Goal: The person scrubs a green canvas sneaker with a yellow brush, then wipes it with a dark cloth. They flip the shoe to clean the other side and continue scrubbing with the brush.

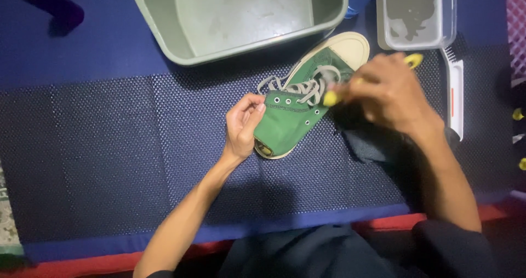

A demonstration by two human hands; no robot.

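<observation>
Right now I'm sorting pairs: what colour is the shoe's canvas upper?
Green, with a cream toe cap; the shoe shows best in the head view.

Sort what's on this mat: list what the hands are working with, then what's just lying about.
In use: green high-top sneaker, steadied by the left hand; yellow-handled brush, gripped by the right hand.

Lying about: grey basin, clear plastic container, white brush, dark cloth.
</observation>
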